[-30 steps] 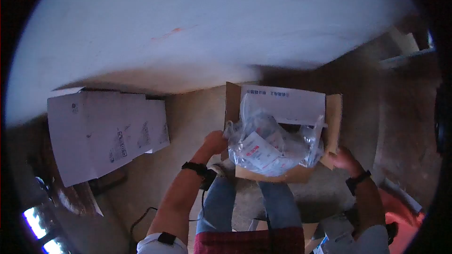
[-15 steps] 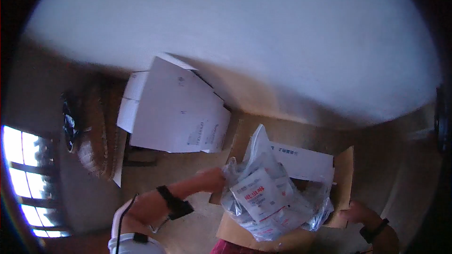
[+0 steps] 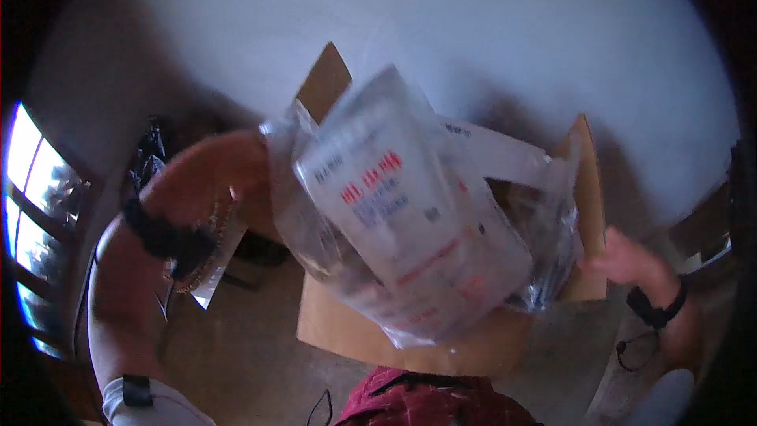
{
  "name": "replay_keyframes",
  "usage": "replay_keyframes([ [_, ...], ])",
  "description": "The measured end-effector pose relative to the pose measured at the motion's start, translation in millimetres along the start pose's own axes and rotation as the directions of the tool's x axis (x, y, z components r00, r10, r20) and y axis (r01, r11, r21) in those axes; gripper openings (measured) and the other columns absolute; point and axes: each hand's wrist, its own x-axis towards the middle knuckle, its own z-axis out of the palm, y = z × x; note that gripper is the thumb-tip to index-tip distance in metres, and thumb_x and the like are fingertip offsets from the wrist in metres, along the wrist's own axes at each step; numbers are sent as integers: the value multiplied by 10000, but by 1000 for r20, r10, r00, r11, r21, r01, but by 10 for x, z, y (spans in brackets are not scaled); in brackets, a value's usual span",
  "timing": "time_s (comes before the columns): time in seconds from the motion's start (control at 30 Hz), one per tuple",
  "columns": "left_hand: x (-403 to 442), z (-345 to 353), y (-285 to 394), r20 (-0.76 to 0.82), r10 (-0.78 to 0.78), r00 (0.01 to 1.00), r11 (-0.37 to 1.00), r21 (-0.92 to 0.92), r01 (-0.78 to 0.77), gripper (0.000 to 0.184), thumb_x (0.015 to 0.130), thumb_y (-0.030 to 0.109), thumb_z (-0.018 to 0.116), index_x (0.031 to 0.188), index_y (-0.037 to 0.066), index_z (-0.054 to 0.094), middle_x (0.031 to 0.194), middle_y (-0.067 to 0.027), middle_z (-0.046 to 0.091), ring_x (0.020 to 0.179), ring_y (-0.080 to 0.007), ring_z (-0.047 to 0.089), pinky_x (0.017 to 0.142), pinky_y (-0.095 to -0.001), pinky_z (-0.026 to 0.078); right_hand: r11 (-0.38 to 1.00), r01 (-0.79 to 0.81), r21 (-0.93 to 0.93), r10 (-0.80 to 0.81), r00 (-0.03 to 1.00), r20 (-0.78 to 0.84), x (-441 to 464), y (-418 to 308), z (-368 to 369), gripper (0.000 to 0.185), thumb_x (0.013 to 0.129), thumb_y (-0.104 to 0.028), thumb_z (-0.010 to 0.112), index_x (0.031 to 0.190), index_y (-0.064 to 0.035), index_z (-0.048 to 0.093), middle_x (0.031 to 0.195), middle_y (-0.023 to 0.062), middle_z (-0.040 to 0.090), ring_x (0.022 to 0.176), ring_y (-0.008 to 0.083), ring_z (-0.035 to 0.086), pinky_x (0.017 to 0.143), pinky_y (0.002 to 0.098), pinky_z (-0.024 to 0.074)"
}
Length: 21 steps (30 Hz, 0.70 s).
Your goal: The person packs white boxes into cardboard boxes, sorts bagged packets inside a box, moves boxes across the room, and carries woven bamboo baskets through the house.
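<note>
An open cardboard box (image 3: 410, 347) is held up in front of my body, tilted. White plastic packets (image 3: 378, 197) with red and blue print are heaped in it, inside a clear plastic liner (image 3: 292, 189). My left hand (image 3: 252, 159) grips the box's left side by the liner, its fingertips hidden behind the plastic. On the opposite side, my right hand (image 3: 627, 260) is closed on the box's right edge. A white printed flap or sheet (image 3: 497, 150) shows at the far side of the box.
A pale wall (image 3: 473, 31) rises just beyond the box. Black plastic (image 3: 150, 150) lies at the left, near a barred window (image 3: 39, 173). Brown floor (image 3: 244, 347) shows below, and the front of my red clothing (image 3: 426, 402) is under the box.
The box with its packets has come up and closer to me, with both hands rising alongside it. The white carton seen at the left is now mostly out of sight.
</note>
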Motion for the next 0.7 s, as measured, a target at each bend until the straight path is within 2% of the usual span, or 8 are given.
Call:
replay_keyframes([
  [0.13, -75, -409, -604, -278, -292, 915, 907, -384, 173, 137, 748, 251, 627, 722, 117, 641, 712, 7, 593, 637, -131, 510, 593, -288, 436, 997, -61, 46, 64, 996, -69, 309, -697, 16, 284, 747, -171, 637, 976, -14, 573, 777, 57, 605, 660, 121, 556, 575, 294, 455],
  [0.2, 76, -563, -988, -356, -388, 850, 835, -525, 161, 139, 751, 251, 627, 726, 116, 642, 707, 14, 587, 630, -125, 500, 588, -283, 431, 939, -84, 332, 119, 989, -86, 759, -1045, 111, 211, 743, -165, 637, 895, -22, 606, 713, 35, 585, 609, 108, 533, 508, 293, 434],
  [0.27, 302, -605, -1054, -385, -466, 797, 761, -634, 139, 140, 754, 251, 626, 729, 114, 642, 702, 22, 582, 624, -118, 490, 583, -277, 426, 888, -66, 456, 23, 995, 98, 981, -931, 76, 210, 738, -185, 643, 865, -24, 598, 674, 23, 566, 560, 108, 516, 429, 290, 409],
  [0.43, 625, -325, -1059, 75, -729, 681, 623, -340, 705, 146, 769, 249, 620, 774, 107, 651, 695, 43, 560, 610, -103, 457, 565, -263, 409, 926, -66, 372, 22, 992, 121, 1065, -1271, 118, 230, 738, -223, 622, 707, 4, 607, 588, 76, 564, 470, 114, 522, 390, 278, 381],
  [0.53, 345, -327, -1646, -235, -528, 816, 566, -814, 133, 179, 791, 228, 580, 879, 84, 641, 806, 25, 596, 713, -101, 514, 690, -255, 416, 920, -53, 388, 3, 992, 127, 1144, -1586, 86, 258, 747, -234, 603, 642, 0, 570, 543, 48, 537, 460, 122, 524, 406, 284, 393],
  [0.57, 286, -324, -1808, -235, -540, 808, 566, -812, 142, 179, 791, 228, 580, 879, 84, 641, 806, 25, 596, 713, -101, 514, 690, -255, 416, 934, 8, 358, -68, 985, 156, 1093, -1637, 91, 274, 749, -241, 598, 626, 0, 553, 534, 36, 524, 461, 131, 532, 414, 287, 399],
  [0.63, 315, -314, -2049, -103, -587, 803, 211, -977, 29, 182, 776, 185, 589, 919, 83, 640, 866, 19, 602, 786, -90, 525, 752, -247, 405, 921, 22, 390, -101, 978, 185, 1109, -1547, 78, 246, 773, -219, 569, 643, -11, 548, 522, 47, 533, 465, 176, 556, 437, 304, 419],
  [0.7, 375, -426, -1669, -280, -660, 697, 295, -950, -103, 222, 774, 172, 585, 973, 83, 630, 903, 22, 598, 812, -76, 512, 760, -248, 409, 896, 366, 253, -402, 909, 110, 1152, -1470, 107, 200, 781, -183, 533, 649, -33, 535, 514, 81, 519, 456, 224, 543, 439, 331, 417],
])
